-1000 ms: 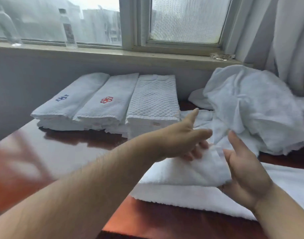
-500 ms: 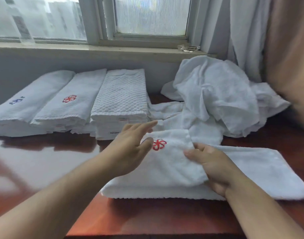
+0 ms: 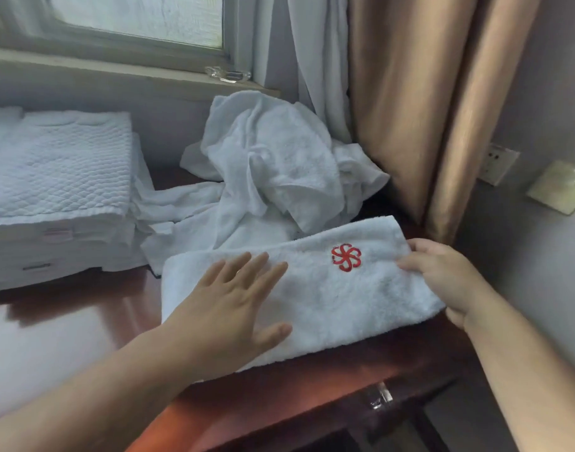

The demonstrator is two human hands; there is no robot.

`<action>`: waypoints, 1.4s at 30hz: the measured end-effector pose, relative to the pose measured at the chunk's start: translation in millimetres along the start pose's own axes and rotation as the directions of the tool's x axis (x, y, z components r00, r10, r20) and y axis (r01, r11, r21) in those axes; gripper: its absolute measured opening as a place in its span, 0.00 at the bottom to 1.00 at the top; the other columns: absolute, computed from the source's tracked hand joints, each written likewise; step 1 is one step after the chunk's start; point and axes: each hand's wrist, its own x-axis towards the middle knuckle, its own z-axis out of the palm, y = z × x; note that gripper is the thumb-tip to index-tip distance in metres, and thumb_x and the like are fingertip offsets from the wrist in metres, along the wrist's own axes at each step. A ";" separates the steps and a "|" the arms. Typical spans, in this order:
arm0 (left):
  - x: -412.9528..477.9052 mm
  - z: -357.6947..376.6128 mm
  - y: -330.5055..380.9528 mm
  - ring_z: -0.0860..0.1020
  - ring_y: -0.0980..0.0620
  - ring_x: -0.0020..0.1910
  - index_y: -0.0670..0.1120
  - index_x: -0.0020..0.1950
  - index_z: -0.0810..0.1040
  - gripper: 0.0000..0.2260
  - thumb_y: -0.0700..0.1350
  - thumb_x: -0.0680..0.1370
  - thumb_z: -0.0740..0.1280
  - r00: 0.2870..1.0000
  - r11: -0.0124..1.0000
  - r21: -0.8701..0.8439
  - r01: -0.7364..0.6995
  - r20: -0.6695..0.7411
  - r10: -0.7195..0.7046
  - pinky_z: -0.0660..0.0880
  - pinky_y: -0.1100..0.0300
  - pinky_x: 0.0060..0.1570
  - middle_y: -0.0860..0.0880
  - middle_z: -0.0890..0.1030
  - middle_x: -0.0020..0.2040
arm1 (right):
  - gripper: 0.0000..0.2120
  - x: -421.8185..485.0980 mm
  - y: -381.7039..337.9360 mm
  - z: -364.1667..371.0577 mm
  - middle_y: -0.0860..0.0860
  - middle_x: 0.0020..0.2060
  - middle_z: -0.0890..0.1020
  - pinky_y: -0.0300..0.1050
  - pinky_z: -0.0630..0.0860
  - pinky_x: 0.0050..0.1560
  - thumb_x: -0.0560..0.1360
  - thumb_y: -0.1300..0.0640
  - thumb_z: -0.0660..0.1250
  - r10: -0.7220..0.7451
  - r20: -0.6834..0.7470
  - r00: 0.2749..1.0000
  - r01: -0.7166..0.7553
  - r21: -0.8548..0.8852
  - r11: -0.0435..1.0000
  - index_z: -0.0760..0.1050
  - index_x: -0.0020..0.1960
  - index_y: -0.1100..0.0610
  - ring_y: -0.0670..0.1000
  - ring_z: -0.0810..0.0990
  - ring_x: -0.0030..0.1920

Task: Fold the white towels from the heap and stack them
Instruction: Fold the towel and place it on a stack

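At the far left we see a stack of folded towels [image 3: 58, 197], all white, with a quilted one on top. It stands on the glossy red-brown table [image 3: 67, 337], close to the wall under the window sill [image 3: 116, 68]. Small labels show on the front edges of the stack.

To the right of the stack, at the back of the table, lies the heap [image 3: 273, 171] of loose white towels. It is crumpled, and a flat part of it reaches the foot of the stack. On the sill above the heap stands a small glass object [image 3: 227, 74]; we cannot tell what it is.

In front of the heap, near the front edge of the table, lies the folded towel [image 3: 328, 301], a long white rectangle, a little slanted, and its far edge touches the heap. The left hand [image 3: 234, 308] rests flat on the left half of this towel, palm down, with fingers straight and spread, holding nothing. A red flower emblem [image 3: 346, 257] shows on the right half, between the two hands. The right hand [image 3: 449, 282] grips the right end of the towel, with the thumb on top; its other fingers we see only in part.

Behind the heap hang a white curtain [image 3: 305, 60] and, to the right of it, a brown curtain [image 3: 410, 109]. On the grey wall at the far right we see a wall socket [image 3: 499, 164] and a pale plate [image 3: 559, 187]. Under the table edge a metal handle [image 3: 380, 399] shows.
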 end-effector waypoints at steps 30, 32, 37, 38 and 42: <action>-10.3 16.2 -35.3 0.61 0.54 0.73 0.58 0.75 0.68 0.22 0.53 0.81 0.63 0.932 0.922 -0.337 0.189 -0.234 -0.276 0.53 0.61 0.71 0.59 0.69 0.74 | 0.15 -5.6 24.2 122.8 0.39 0.62 0.78 0.40 0.60 0.63 0.80 0.45 0.61 -0.474 0.102 0.875 0.415 -0.664 0.622 0.79 0.63 0.46 0.43 0.70 0.65; -19.0 14.8 -43.2 0.60 0.48 0.73 0.54 0.78 0.62 0.31 0.59 0.77 0.67 0.862 0.849 -0.362 0.385 -0.188 -0.471 0.56 0.53 0.72 0.53 0.65 0.75 | 0.15 -5.5 23.7 122.8 0.39 0.63 0.77 0.40 0.60 0.63 0.80 0.45 0.60 -0.463 0.098 0.881 0.402 -0.673 0.621 0.78 0.64 0.46 0.43 0.70 0.65; -32.3 -4.4 -50.3 0.76 0.48 0.55 0.45 0.70 0.62 0.43 0.69 0.67 0.73 0.694 0.574 -0.504 0.645 0.073 -0.716 0.76 0.49 0.56 0.48 0.76 0.59 | 0.19 -6.5 17.0 127.4 0.42 0.68 0.74 0.45 0.60 0.69 0.81 0.44 0.58 -0.370 0.152 0.916 0.364 -0.701 0.613 0.74 0.69 0.48 0.46 0.67 0.69; -33.8 -7.8 -49.4 0.79 0.51 0.48 0.45 0.64 0.67 0.37 0.66 0.67 0.75 0.699 0.548 -0.534 0.644 0.120 -0.705 0.78 0.51 0.50 0.51 0.79 0.52 | 0.20 -7.5 15.0 129.8 0.43 0.70 0.72 0.46 0.60 0.71 0.82 0.44 0.57 -0.345 0.170 0.923 0.358 -0.708 0.609 0.73 0.71 0.48 0.47 0.66 0.71; -38.8 -18.1 -48.5 0.85 0.53 0.41 0.50 0.42 0.85 0.09 0.52 0.68 0.80 0.772 0.437 -0.743 0.506 0.165 -0.613 0.83 0.50 0.47 0.54 0.86 0.39 | 0.24 -12.7 6.1 137.0 0.45 0.74 0.69 0.49 0.59 0.75 0.82 0.42 0.58 -0.296 0.213 0.931 0.355 -0.715 0.602 0.69 0.75 0.49 0.49 0.63 0.74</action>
